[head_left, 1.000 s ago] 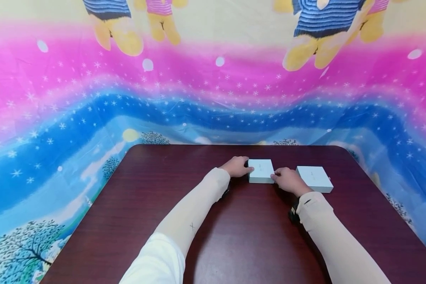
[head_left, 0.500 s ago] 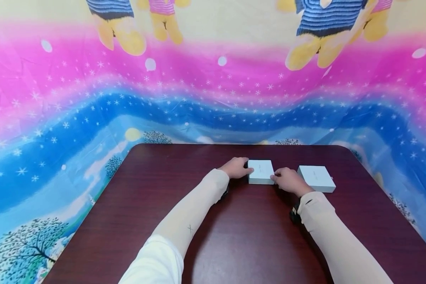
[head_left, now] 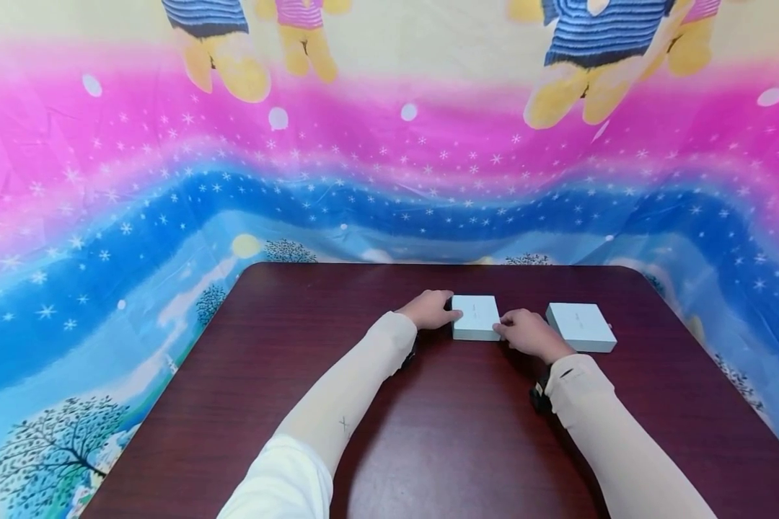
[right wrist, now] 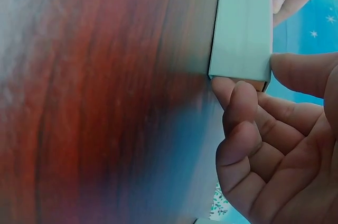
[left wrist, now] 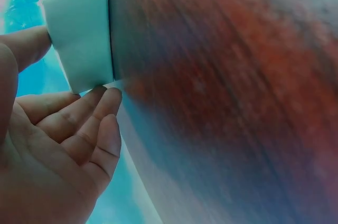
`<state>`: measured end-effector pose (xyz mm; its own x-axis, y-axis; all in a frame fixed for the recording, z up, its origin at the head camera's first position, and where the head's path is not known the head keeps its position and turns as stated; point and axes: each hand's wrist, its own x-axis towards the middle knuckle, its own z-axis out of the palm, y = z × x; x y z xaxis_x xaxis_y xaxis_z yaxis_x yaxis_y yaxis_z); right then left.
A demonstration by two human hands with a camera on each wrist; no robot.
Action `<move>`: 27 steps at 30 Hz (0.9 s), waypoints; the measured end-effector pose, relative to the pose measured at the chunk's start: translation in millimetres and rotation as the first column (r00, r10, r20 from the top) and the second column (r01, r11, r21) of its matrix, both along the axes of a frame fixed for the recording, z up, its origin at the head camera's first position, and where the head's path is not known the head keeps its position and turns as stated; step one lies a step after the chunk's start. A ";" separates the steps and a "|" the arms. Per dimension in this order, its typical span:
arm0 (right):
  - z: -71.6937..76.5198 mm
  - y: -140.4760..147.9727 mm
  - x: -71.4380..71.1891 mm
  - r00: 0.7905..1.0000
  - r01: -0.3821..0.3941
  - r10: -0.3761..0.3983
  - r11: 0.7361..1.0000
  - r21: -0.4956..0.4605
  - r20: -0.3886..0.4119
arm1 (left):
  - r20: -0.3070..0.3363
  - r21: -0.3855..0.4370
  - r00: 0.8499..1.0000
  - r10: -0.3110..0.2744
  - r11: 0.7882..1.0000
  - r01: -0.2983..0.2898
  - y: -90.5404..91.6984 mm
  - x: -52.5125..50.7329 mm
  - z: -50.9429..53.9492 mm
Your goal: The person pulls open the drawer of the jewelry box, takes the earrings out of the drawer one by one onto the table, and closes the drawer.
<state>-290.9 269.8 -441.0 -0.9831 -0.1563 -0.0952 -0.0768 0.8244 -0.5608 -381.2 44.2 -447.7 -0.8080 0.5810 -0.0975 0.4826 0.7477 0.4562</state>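
Note:
A flat pale box [head_left: 476, 317] with small faint print on its lid lies on the dark wooden table, between both hands. At its left end, my left hand [head_left: 430, 310] holds it, thumb on the top edge; in the left wrist view the curled fingers [left wrist: 84, 123] touch the end face. My right hand [head_left: 529, 333] pinches the opposite end. Seen from the right wrist, the thumb [right wrist: 303, 73] meets the upper edge, while the fingertips touch the end, where a narrow brownish strip shows. The far fingers are partly hidden in the head view.
A second pale box [head_left: 581, 326], much alike, lies right of the right hand, with a small tab on its right side. The reddish-brown table [head_left: 428, 447] ends at a patterned cloth [head_left: 389, 187] hung behind and along the sides.
The held box and both hands have slid slightly left and nearer, widening the gap to the second box. The head view has turned a little left. Both hands keep their hold.

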 end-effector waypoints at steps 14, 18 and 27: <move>-4.7 -6.2 6.4 1.000 -0.004 0.003 0.999 -0.043 -0.006 | 0.000 0.014 1.000 -0.014 1.000 0.014 -11.5 8.5 -0.6; -4.5 -8.6 7.8 1.000 -0.004 0.004 0.999 -0.043 0.006 | -0.015 -0.001 1.000 -0.007 1.000 0.007 -14.1 10.4 -1.6; -4.5 -11.7 7.6 1.000 -0.017 0.017 0.999 -0.038 0.009 | -0.026 0.002 1.000 -0.003 1.000 0.003 -19.6 11.8 -3.6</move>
<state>-283.3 258.1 -445.5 -0.9793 -0.1768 -0.0981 -0.0852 0.8010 -0.5926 -369.4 24.5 -451.3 -0.8087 0.5833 -0.0753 0.4965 0.7457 0.4444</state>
